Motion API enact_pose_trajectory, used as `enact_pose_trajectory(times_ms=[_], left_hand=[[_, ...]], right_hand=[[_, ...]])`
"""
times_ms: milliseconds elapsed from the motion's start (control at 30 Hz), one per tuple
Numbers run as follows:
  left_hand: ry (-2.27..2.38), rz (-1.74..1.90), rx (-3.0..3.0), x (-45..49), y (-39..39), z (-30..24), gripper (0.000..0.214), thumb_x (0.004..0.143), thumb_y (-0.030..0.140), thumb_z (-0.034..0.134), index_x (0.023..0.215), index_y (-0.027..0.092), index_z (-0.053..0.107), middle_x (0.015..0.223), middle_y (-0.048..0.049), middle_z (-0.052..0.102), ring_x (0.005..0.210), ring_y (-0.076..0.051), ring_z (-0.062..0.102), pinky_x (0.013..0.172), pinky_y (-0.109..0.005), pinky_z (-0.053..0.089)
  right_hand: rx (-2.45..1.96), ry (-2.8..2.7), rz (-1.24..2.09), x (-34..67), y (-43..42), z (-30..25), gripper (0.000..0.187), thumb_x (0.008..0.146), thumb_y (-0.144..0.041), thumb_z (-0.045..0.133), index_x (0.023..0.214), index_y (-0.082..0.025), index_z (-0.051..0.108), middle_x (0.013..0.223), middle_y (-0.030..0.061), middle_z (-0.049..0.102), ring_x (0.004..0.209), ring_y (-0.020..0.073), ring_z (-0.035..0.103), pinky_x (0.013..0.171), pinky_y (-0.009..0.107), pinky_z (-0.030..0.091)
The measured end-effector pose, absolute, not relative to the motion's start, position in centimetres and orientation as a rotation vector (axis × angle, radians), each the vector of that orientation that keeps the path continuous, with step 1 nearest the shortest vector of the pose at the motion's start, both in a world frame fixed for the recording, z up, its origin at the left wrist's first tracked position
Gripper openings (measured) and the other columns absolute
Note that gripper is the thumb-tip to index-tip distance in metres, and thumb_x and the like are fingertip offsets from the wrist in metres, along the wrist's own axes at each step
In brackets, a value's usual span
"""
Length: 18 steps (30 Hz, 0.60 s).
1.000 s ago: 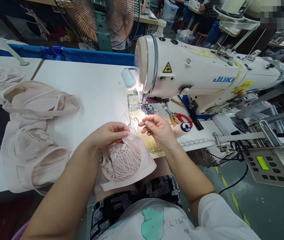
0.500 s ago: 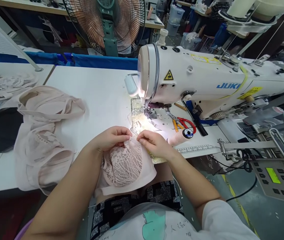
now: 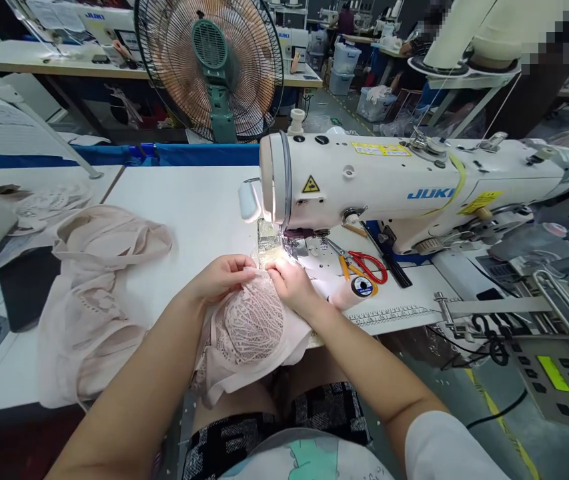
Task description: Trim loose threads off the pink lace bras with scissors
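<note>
Holding one pale pink bra, openwork lace over a rounded cup with smooth fabric bordering it. Pinching its top edge between thumb and fingers with the left hand, and closed on the same edge right alongside with the right hand, fingertips partly tucked out of sight. Hanging from the grip down toward the lap.

Just right of the grip, got one fat pale pink thread spool lying on its side, then a bit past it one pair of red-handled scissors crowding one orange-handled metal hand tool. Left of the grip, got a soft, crumpled pale pink fabric heap, kinda loopy; can't really count pieces in there. Beside that, one flat black rectangle.

Right beyond the grip, got one glossy white sewing machine, rounded head, blue lettering. Farther out, can count two cream thread cones up to the right and one green fan with a round wire cage.
</note>
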<state>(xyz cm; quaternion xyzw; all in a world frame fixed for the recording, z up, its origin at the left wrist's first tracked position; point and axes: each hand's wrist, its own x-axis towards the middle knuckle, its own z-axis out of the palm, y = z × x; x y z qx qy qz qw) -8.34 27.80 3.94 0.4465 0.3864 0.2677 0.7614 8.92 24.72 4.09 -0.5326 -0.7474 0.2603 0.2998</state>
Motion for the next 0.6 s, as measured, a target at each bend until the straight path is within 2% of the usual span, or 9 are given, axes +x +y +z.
enact_pose_trajectory(times_ms=[167,433,600], left_hand=[[0.839,0.549,1.032,-8.69,28.02,3.7,0.019,0.063,0.029,0.069,0.068,0.014,0.058,0.057,0.0011,0.054,0.049,-0.008,0.048,0.044,-0.018,0.04],[0.83,0.532,1.042,-9.01,28.17,3.56,0.016,0.065,0.027,0.068,0.069,0.014,0.06,0.061,0.0017,0.055,0.053,-0.009,0.049,0.049,-0.018,0.039],[0.806,0.494,1.057,-9.13,28.17,3.48,0.015,0.068,0.027,0.066,0.07,0.014,0.06,0.061,0.0023,0.053,0.054,-0.008,0.047,0.05,-0.017,0.037]], right_hand=[[-1.425,-1.883,0.794,9.32,24.78,3.94,0.014,0.079,-0.017,0.046,0.079,-0.02,0.06,0.083,0.002,0.065,0.079,0.0149,0.057,0.073,0.028,0.043],[-1.421,-1.917,0.834,9.25,25.13,4.01,0.016,0.077,-0.014,0.048,0.077,-0.02,0.063,0.079,0.0014,0.063,0.082,0.0158,0.055,0.078,0.03,0.042],[-1.355,-1.946,0.897,9.37,25.15,4.01,0.017,0.078,-0.013,0.047,0.078,-0.02,0.063,0.077,0.0008,0.064,0.078,0.0145,0.056,0.075,0.029,0.043]])
